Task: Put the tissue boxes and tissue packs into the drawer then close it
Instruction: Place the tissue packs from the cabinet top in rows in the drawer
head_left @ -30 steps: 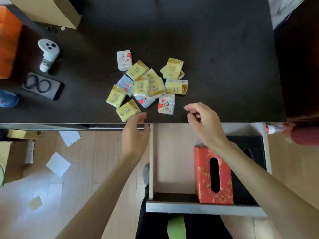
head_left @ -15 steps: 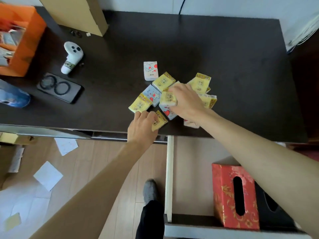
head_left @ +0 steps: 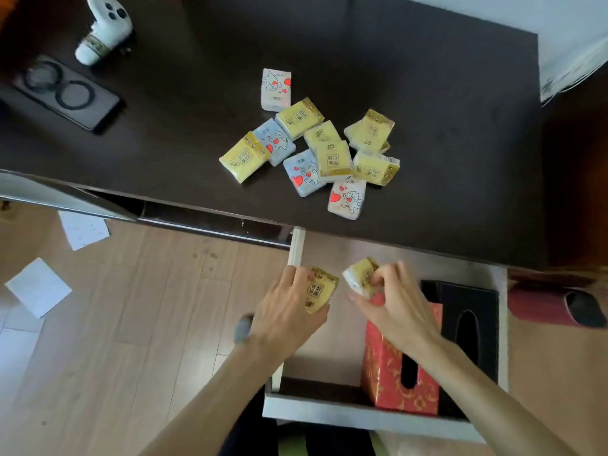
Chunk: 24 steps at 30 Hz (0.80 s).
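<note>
Dark desk point(head_left: 427, 93) above the open drawer point(head_left: 329, 413) now has two fewer packs; both hands have come back over the drawer, so unloading is under way. Left hand point(head_left: 283, 317) is pinched on a yellow pack point(head_left: 320, 291), right hand point(head_left: 398, 307) on another pack point(head_left: 360, 278), beside the red tissue box point(head_left: 388, 373). The remaining pile point(head_left: 316, 149) waits on the desk.

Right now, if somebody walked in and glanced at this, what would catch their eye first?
Probably the two hands over the open drawer, the left hand and the right hand each holding a yellow tissue pack. Next, the scattered pile of tissue packs near the front edge of the dark desk. The red tissue box standing in the drawer beside a black tissue box also stands out.
</note>
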Motion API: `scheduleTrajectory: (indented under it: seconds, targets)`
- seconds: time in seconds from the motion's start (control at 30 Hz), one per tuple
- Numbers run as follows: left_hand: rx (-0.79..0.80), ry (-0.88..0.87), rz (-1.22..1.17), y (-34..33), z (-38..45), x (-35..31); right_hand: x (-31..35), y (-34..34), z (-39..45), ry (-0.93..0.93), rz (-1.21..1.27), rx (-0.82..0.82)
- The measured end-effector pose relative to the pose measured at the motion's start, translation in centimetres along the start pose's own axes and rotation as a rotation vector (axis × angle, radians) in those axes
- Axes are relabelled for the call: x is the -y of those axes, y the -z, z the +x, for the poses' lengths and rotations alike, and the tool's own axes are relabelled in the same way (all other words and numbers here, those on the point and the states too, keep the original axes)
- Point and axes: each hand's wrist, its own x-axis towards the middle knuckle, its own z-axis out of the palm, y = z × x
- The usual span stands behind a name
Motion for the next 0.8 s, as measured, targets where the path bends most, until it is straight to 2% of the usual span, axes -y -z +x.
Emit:
scheduleTrajectory:
  seconds: [0.13,0.27,0.37,0.5,0.6,0.67,0.73,0.8]
  targets:
    - [0.029,-0.109,0.173,-3.7,1.9,0.2,-3.0,-3.2,2.1,0.001,-0.183,0.086]
    - [0.009,-0.353,0.601,-6.0,4.3,0.8,-4.8,-4.7,5.6,0.014,-0.275,0.092]
    - [-0.004,-0.456,0.788,-7.1,5.3,1.2,-5.3,-5.1,6.7,0.048,-0.369,0.163]
    - [-0.039,-0.509,0.901,-7.4,5.9,1.7,-5.6,-4.3,7.1,0.209,-0.55,0.175]
    - [-0.141,-0.573,0.928,-7.7,6.0,2.4,-5.7,-4.1,8.0,0.349,-0.584,0.116]
    - [-0.214,-0.597,0.954,-8.0,5.7,2.5,-5.3,-4.4,8.4,0.418,-0.593,0.147]
    - [-0.227,-0.586,0.954,-8.3,5.1,2.4,-5.2,-5.1,8.4,0.436,-0.668,0.159]
    - [-0.245,-0.547,0.91,-8.0,5.0,2.1,-4.3,-5.3,8.1,0.419,-0.76,0.098]
